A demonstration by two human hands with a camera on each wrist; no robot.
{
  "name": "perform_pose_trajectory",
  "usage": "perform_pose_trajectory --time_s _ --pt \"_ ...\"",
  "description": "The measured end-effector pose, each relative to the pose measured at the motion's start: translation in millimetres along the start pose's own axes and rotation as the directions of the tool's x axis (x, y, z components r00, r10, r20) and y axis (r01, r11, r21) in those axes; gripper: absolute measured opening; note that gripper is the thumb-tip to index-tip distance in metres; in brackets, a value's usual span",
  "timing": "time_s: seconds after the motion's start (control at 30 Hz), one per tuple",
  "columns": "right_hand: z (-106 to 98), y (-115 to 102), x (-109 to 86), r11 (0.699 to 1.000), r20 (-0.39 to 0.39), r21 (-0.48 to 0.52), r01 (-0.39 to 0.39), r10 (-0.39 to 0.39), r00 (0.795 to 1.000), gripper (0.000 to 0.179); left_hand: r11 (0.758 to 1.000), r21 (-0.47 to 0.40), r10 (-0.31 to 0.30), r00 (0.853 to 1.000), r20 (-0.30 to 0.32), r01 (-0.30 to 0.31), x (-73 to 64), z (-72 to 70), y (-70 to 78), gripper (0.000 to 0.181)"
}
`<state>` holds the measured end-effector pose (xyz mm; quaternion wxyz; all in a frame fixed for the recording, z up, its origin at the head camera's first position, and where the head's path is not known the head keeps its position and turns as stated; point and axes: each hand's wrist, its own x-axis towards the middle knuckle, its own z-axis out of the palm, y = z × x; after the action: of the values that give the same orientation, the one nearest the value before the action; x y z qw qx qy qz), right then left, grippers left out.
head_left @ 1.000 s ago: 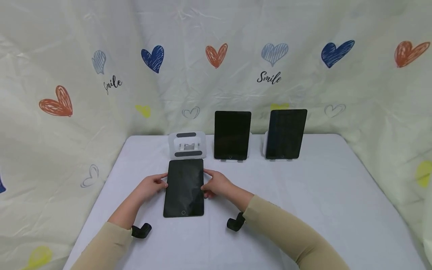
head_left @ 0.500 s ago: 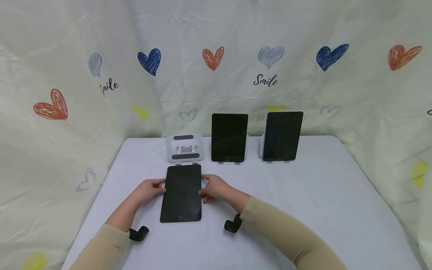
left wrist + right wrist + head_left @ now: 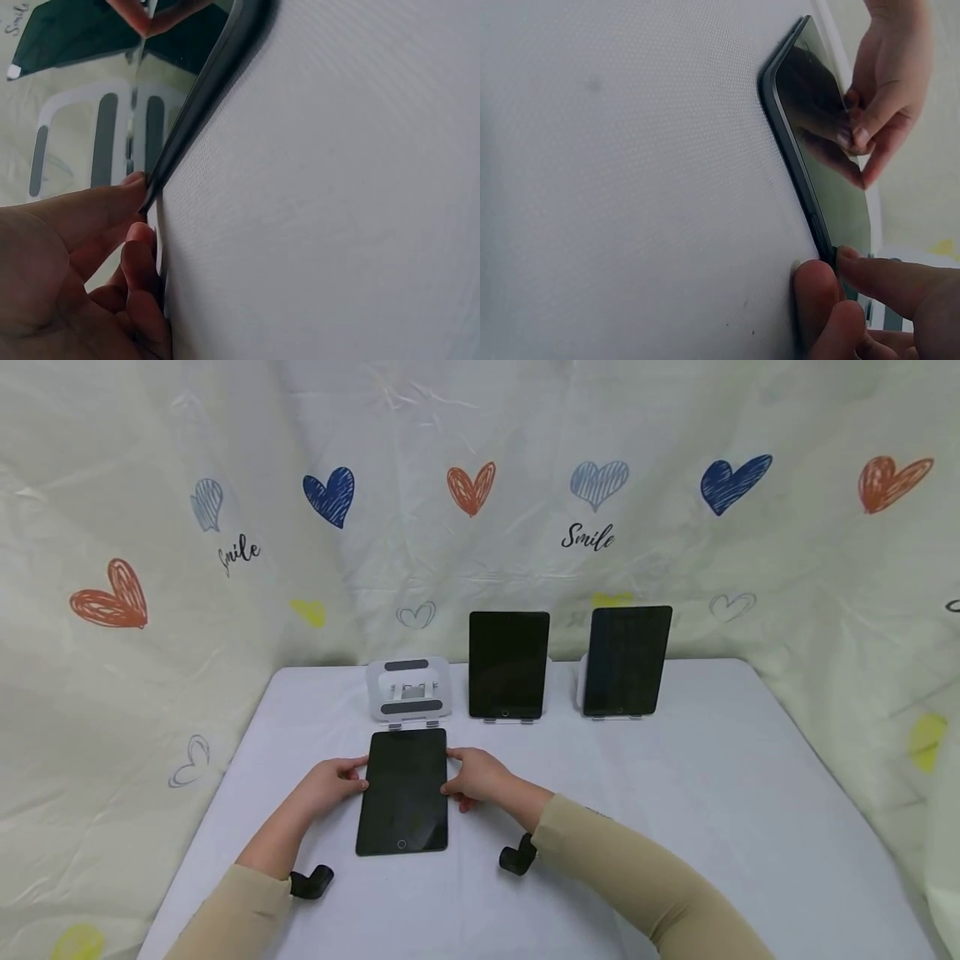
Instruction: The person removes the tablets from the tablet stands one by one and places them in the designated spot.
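A black tablet [image 3: 402,802] lies screen up on the white table, its home button at the near edge. My left hand [image 3: 328,787] pinches its left edge, thumb on top; the left wrist view shows the fingers [image 3: 141,262] curled at the edge. On the opposite side my right hand [image 3: 480,777] grips the right edge, with the thumb [image 3: 862,270] over the rim and the fingers partly hidden below it. Right behind the tablet's far edge stands a white tablet stand [image 3: 375,693] with grey pads and small front clips, bearing nothing.
Two more black tablets, a middle one [image 3: 509,665] and a right one [image 3: 627,662], stand upright on stands along the back. A curtain [image 3: 525,568] with hearts hangs behind the table [image 3: 675,827]. Black wrist cameras, left [image 3: 312,882] and right [image 3: 518,856], sit by the sleeves.
The tablet, held in both hands, has slid slightly toward me, away from the white stand, whose front clips now show. The head view has shifted a little. Over the last half second little moves.
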<state>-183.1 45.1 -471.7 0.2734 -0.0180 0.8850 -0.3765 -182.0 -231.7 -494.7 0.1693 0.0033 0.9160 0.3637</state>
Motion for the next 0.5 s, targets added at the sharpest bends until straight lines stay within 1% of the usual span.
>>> perform_pose_trajectory --time_s 0.1,0.23,0.37,0.5 --pt "-0.6 0.7 0.2 1.000 -0.004 -0.021 0.006 -0.006 1.000 0.075 1.000 0.003 0.009 1.000 -0.009 -0.009 0.1 0.9 -0.2 0.053" --pt "-0.6 1.8 0.1 1.000 -0.001 -0.025 -0.002 0.002 1.000 0.074 1.000 0.014 0.001 1.000 -0.016 -0.001 -0.8 1.4 0.2 0.051" --pt "-1.5 3.1 -1.8 0.999 -0.016 -0.038 0.004 -0.005 1.000 0.071 0.999 0.026 -0.027 0.999 -0.026 0.027 -2.0 0.7 3.0 0.051" --pt "-4.3 4.0 -6.0 0.997 -0.040 -0.070 0.041 -0.044 0.998 0.067 0.999 0.003 -0.050 0.998 -0.038 0.050 -2.8 -0.2 7.3 0.054"
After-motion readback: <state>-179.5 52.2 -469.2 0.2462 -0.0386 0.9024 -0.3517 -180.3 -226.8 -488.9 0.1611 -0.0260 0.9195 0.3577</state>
